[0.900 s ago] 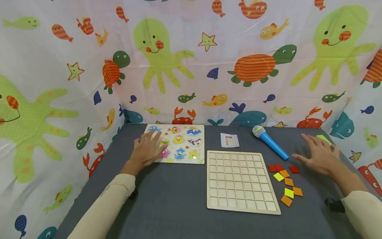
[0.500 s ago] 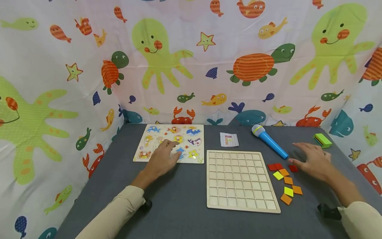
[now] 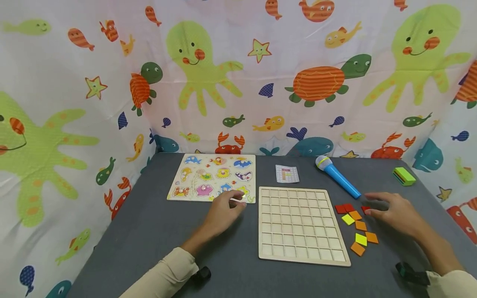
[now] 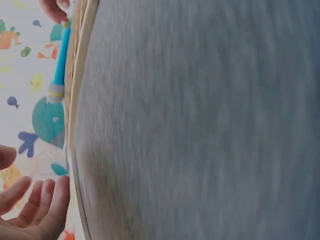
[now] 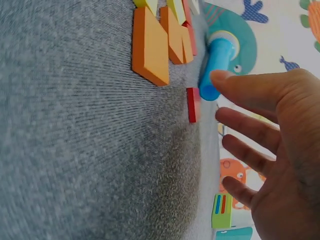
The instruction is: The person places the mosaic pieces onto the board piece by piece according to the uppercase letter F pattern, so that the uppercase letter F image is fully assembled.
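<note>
My left hand hovers by the lower right corner of the peg puzzle with sea animals, fingers relaxed. The left wrist view shows its fingers loosely bent and holding nothing. My right hand is beside a red square tile, which it partly covers. In the right wrist view that red tile lies on the cloth, apart from the spread fingers. Several orange tiles, yellow tiles and red tiles lie between this hand and the wooden grid board.
A blue toy microphone lies behind the tiles. A small card with a coloured grid is behind the board. At the back right sits a green block with striped sides. A sea-animal curtain encloses the dark table.
My left hand has moved right and nearer across the puzzle, uncovering its animals. My right hand has come down and left from the green block to the red tile.
</note>
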A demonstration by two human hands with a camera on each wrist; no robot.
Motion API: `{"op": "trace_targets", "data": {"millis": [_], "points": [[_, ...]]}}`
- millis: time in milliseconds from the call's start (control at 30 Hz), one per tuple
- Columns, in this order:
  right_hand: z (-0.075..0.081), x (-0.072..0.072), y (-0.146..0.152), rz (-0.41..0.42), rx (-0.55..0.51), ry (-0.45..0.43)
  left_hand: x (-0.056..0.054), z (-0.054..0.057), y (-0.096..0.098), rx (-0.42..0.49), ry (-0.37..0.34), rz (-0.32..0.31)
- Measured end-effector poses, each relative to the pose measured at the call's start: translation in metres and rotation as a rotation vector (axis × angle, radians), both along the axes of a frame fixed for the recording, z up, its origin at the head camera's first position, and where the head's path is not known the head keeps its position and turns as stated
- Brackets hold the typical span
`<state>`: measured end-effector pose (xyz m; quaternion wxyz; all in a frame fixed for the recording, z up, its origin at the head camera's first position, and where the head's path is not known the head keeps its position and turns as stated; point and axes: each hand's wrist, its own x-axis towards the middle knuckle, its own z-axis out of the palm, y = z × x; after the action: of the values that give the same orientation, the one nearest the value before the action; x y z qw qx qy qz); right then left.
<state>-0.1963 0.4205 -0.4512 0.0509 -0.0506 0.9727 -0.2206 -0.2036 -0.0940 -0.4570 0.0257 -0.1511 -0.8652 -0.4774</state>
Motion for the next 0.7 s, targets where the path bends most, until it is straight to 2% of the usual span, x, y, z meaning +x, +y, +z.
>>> {"op": "trace_targets", "data": {"millis": [67,233,300,500,700], "points": [[0.0,0.003,0.003,-0.007,-0.003,-0.015,0.003,-0.001,0.005,0.035,-0.043,-0.022],[-0.002,0.007,0.008,-0.022,-0.016,-0.053,0.007,-0.006,0.017,0.17,-0.229,-0.079],[-0.003,0.007,0.009,-0.025,-0.017,-0.064,0.008,-0.009,0.021,0.212,-0.28,-0.084],[-0.006,0.006,0.007,-0.018,-0.015,-0.063,0.011,-0.013,0.032,0.277,-0.337,-0.086],[-0.007,0.006,0.005,0.002,-0.013,-0.041,0.011,-0.018,0.038,0.313,-0.35,-0.083]]}}
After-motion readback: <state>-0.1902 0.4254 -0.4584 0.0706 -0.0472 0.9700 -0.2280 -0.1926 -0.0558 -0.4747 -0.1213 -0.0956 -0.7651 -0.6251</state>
